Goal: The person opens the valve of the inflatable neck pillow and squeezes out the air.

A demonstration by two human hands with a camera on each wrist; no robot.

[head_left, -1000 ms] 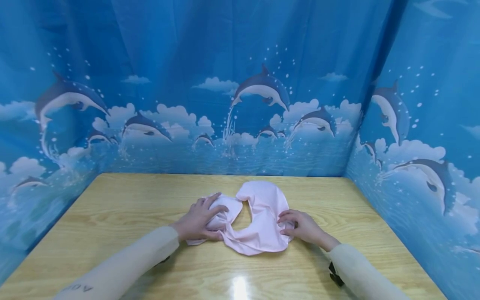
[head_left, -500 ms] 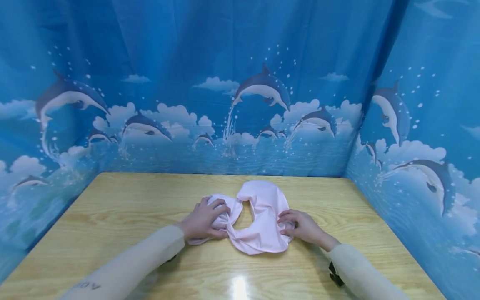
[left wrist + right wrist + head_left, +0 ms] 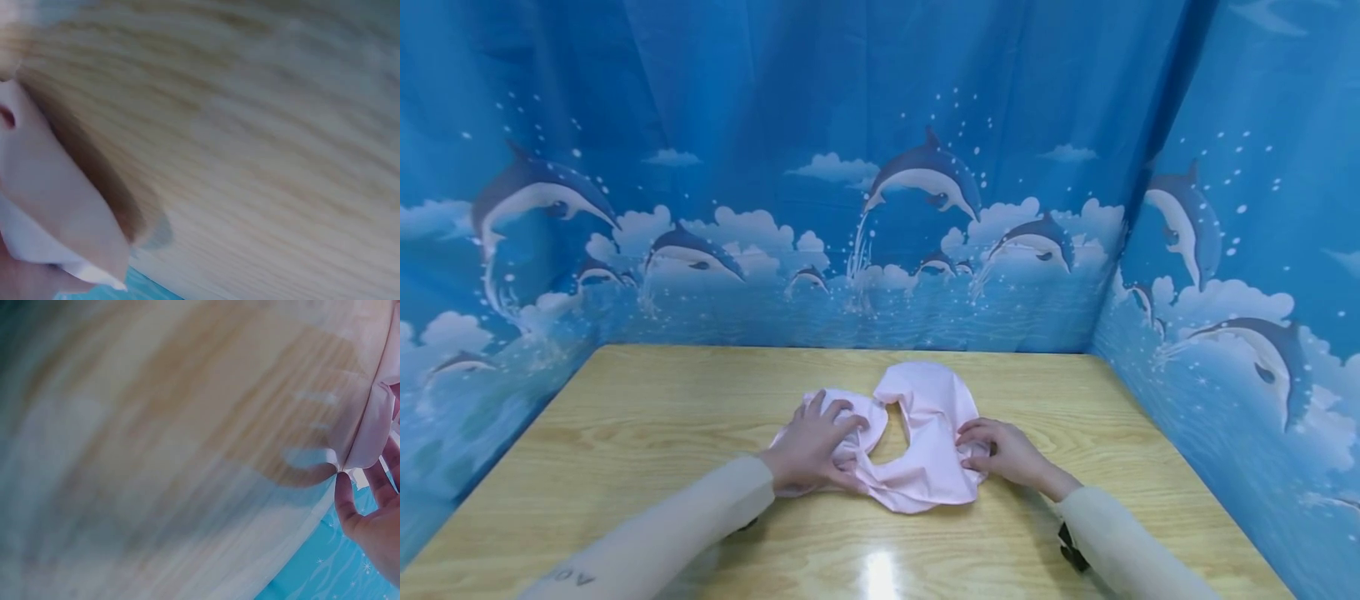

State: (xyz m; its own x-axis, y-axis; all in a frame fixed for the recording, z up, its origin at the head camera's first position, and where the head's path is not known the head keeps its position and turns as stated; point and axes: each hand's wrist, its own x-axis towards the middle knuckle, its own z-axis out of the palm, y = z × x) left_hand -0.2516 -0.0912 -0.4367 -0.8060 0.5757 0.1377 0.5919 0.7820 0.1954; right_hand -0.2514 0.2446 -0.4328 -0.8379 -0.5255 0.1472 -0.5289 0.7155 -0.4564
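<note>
A pale pink cloth lies rumpled on the table, with a curved opening in its middle and a rounded flap on each side. Over its bunched left part spreads my left hand, fingers apart on top and thumb along the near edge. My right hand pinches the cloth's right edge between thumb and fingers. In the right wrist view, the thumb and fingers of the right hand meet the cloth's hem. A smooth fold of the cloth shows at the left of the left wrist view.
The wooden table extends around the cloth on all sides. Blue curtains printed with dolphins and clouds stand along the table's back and sides. Light reflects off the tabletop near the front.
My left hand has shifted slightly right on the cloth; its fingers drew together, then spread apart again, moving the left flap a little. My right hand has stayed in place.
</note>
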